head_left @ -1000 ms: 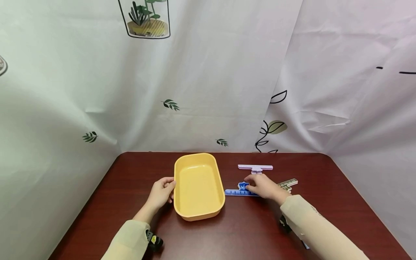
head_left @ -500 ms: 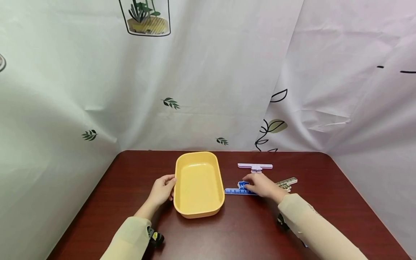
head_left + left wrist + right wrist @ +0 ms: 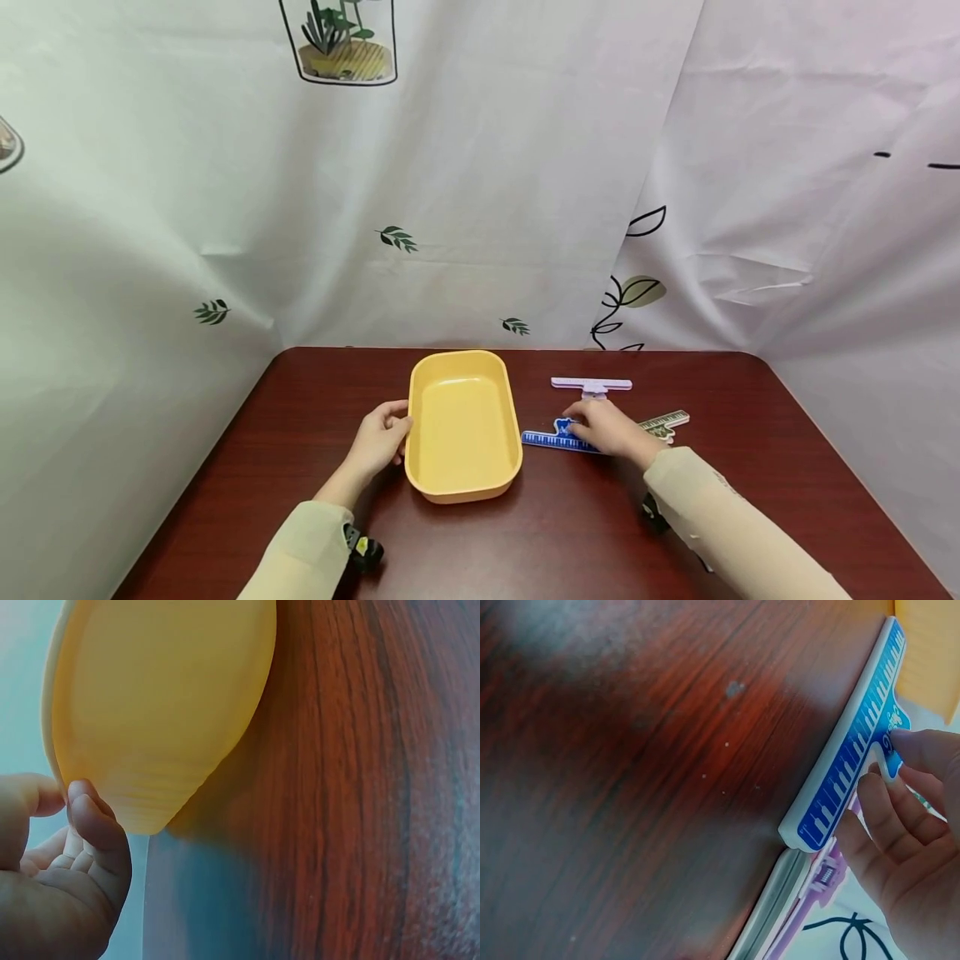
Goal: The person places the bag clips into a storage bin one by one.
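Observation:
My left hand (image 3: 375,437) pinches the left rim of a yellow plastic tray (image 3: 465,442), thumb on one side and fingers on the other. In the left wrist view, the same hand (image 3: 71,881) holds the rim near one end. On the right, my right hand (image 3: 611,429) pinches the raised handle tab of a blue clip (image 3: 551,441) printed with piano keys. The right wrist view shows the thumb over the tab of this blue clip (image 3: 855,754) and the fingers behind it. In the head view the hand covers the clip's right end.
Behind the right hand lies a light purple clip (image 3: 592,384). A greenish piano-key clip (image 3: 663,423) sits partly hidden beyond the right wrist. Everything stands on a dark red wooden table (image 3: 540,542) with printed white cloth (image 3: 480,167) around it.
The blue clip has turned slightly, so its long bar now slants, left end a little higher in the head view. Both hands keep their holds, and the tray stays nearly in place.

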Available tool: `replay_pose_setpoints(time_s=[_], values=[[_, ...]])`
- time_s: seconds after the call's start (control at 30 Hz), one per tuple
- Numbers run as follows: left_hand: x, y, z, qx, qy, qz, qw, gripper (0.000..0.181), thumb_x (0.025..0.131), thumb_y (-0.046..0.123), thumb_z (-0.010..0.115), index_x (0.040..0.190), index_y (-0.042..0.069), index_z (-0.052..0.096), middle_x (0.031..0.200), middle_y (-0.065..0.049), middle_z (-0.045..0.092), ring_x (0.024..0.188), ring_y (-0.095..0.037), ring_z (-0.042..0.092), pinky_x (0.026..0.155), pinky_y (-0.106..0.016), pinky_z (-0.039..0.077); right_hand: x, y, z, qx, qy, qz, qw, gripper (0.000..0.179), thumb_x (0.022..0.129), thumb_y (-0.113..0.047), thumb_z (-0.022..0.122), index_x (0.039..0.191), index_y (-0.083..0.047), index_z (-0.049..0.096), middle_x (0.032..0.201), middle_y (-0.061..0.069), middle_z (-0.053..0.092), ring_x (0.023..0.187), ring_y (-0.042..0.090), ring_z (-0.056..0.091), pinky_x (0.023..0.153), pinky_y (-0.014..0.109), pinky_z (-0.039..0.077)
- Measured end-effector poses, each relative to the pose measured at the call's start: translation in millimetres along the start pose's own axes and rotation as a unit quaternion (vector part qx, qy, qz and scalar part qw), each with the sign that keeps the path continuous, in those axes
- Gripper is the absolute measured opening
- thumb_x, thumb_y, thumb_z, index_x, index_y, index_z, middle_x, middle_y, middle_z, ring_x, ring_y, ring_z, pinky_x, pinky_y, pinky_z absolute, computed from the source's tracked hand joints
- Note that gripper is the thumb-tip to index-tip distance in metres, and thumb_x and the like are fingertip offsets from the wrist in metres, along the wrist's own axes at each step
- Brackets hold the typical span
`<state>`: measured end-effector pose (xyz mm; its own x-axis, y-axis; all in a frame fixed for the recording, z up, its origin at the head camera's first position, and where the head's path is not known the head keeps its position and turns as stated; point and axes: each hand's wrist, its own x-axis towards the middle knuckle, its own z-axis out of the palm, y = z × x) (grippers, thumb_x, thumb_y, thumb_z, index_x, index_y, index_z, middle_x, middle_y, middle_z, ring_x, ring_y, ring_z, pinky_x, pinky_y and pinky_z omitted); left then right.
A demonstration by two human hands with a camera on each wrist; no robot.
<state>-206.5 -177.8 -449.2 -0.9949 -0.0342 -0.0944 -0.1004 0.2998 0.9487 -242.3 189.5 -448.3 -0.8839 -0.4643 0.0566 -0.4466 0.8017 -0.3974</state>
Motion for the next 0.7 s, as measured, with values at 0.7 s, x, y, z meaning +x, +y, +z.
replay_pose_setpoints(time_s=[0.7], values=[[-4.0,5.9,-1.9,0.000,0.002,-0.004,1.0000,0.040,0.091,0.007,0.053,0.129,-0.004,0.050,0.075,-0.004,0.057,0.048,-0.011,0.047,0.041,-0.022,0.042,-3.8,-1.0,-7.6,0.049,0.008,-0.020,0.9986,0.010,0.086,-0.009,0.065,0.092,-0.006,0.070,0.076,-0.003,0.064,0.068,0.005,0.052,0.062,0.022,0.046]])
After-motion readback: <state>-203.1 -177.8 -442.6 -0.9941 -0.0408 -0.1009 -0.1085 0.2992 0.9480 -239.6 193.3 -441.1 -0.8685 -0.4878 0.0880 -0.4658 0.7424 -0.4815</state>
